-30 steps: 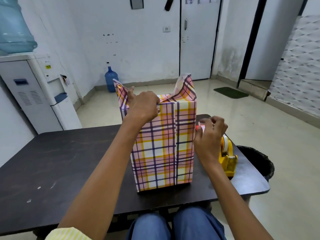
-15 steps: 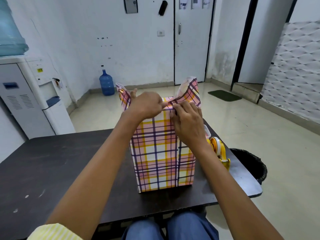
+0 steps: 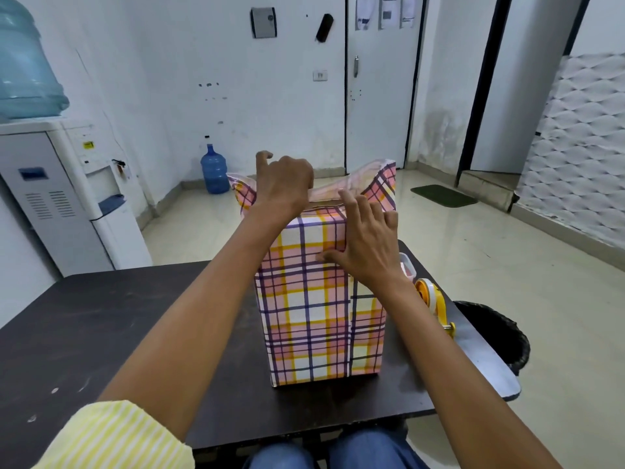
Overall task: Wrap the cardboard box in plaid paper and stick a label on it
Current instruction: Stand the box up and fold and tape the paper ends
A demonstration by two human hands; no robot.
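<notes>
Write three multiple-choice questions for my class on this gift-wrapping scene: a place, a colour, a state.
1. The yellow tape dispenser stands: A) on the dark table, right of the plaid-wrapped box; B) on the floor; C) atop the box.
2. The plastic water jug by the wall is: A) red; B) blue; C) green.
3. The right hand: A) grips tape; B) hangs idle; C) presses the box, fingers spread.
Answers: A, it sits beside the box; B, plainly blue; C, it lies flat on the paper.
</notes>
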